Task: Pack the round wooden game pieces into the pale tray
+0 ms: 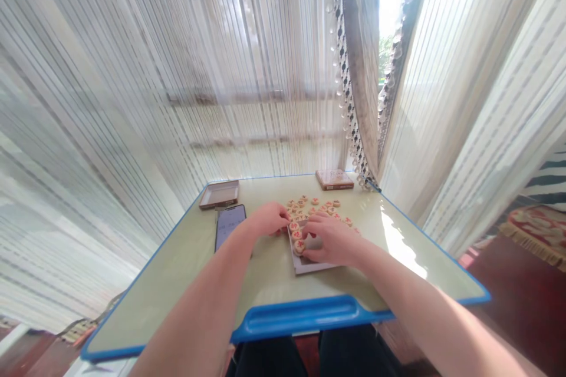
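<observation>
Several round wooden game pieces [315,206] with red marks lie loose on a pale table [186,283] with a blue rim. A flat grey tray [309,265] in front of me holds a short column of pieces [297,240] along its left side. My left hand [267,219] is curled beside the tray's far left corner, fingertips pinched near a piece. My right hand [331,240] rests over the tray, fingers bent around the piece at the bottom of the column.
A dark phone [229,225] lies left of my hands. A shallow box lid [219,194] sits at the far left and a wooden box [334,179] at the far edge. Striped sheer curtains [132,100] surround the table closely.
</observation>
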`<action>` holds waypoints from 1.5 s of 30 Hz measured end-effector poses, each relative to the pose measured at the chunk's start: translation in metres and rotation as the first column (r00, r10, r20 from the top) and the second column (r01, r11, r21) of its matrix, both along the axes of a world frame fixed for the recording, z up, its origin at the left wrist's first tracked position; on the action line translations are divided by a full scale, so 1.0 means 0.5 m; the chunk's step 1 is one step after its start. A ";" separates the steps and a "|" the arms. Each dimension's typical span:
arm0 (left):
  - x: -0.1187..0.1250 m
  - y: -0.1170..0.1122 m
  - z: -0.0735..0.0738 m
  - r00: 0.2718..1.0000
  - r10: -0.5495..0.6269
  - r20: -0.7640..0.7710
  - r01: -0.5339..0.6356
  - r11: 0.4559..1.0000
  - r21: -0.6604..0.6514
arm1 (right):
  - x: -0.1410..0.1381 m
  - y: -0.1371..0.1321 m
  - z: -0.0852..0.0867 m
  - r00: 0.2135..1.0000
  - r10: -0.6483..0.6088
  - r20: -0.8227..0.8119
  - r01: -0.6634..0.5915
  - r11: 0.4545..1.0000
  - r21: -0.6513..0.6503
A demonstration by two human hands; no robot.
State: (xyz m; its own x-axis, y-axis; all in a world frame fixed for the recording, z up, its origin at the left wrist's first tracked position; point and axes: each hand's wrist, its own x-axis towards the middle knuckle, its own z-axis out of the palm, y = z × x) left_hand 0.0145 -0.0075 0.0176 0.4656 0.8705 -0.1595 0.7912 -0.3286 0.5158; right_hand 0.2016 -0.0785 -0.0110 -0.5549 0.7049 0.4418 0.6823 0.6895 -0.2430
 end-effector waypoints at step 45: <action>0.004 -0.003 0.000 0.999 -0.025 -0.039 0.029 0.994 0.109 | 0.004 0.007 -0.002 0.992 -0.013 0.129 0.011 1.000 0.010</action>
